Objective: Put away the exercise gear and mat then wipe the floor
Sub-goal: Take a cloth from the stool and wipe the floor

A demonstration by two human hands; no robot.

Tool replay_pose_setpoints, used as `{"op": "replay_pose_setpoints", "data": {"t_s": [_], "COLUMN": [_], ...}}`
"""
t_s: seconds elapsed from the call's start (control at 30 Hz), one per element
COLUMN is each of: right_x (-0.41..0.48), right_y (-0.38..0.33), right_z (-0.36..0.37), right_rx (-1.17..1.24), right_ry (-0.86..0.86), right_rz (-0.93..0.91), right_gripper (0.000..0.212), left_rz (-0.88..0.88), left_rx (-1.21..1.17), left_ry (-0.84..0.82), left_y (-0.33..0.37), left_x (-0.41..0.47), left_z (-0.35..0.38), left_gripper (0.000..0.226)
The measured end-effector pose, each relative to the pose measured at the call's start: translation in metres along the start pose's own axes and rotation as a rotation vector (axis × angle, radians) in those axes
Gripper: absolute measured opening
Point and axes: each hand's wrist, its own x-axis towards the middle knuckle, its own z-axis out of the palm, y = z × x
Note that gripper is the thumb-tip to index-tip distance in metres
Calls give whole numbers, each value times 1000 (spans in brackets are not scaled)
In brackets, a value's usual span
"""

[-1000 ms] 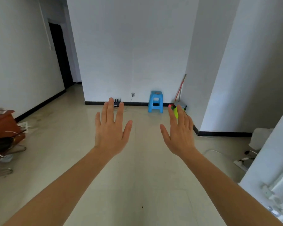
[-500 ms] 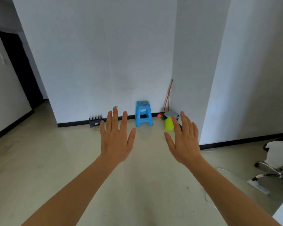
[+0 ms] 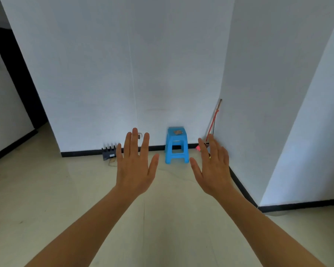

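The pale, glossy floor [image 3: 46,199] is seen across the whole lower half of the view, up to a black skirting board [image 3: 81,152] at the foot of the white wall [image 3: 123,64]. A thin seam in the floor runs from the near middle away toward this wall.

A long-handled tool [image 3: 213,122] is leaned in the far right corner. Its long axis is steep, almost upright, with the upper end tilted to the right against the corner. One shaft is red and one is grey. Its lower end is hidden behind the right hand, so it cannot be told if it is a mop or a broom.

The left hand [image 3: 135,166] and the right hand [image 3: 213,170] are held out in front, backs to the camera, fingers straight and spread, pointing up and away. Nothing is held or touched by them, and they are kept apart.

Between the hands, a blue plastic stool [image 3: 176,149] is placed against the wall, with a small brownish object [image 3: 178,132] on its seat. A black rack [image 3: 109,152] is set on the floor at the skirting board, left of the left hand. A dark doorway [image 3: 17,83] is seen at far left.
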Motion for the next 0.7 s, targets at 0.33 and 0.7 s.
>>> {"op": "replay_pose_setpoints", "data": {"t_s": [0.33, 0.7], "right_x": [254, 507], "right_y": [53, 184], "right_z": [226, 398], "right_rx": [-41, -28], "right_ry": [-135, -49], "right_rz": [-29, 107], "right_gripper": [72, 72], "left_rz": [-15, 44], "left_rx": [37, -23], "left_ry": [-60, -128], "left_y": [-96, -106], "left_x": [233, 513], "left_z": [233, 468], "left_gripper": [68, 70]}}
